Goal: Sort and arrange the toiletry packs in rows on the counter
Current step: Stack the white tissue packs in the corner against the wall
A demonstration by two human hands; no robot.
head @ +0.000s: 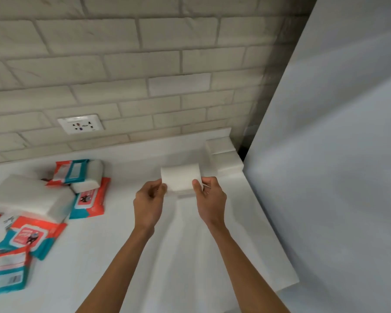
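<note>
Small white pack (180, 177) is pinched at both ends by left hand (148, 199) & right hand (210, 199); should be set flat on counter (99, 256), squared w/ corner pack (228, 164).

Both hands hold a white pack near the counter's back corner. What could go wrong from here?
1. The left hand and right hand pinch the white pack only at its near edge; it may slip.
2. Setting it down could nudge the stacked white packs toward the dark gap beside them.
3. The wet-wipe packs lie heaped and overlapping; pulling one may scatter others.
</note>
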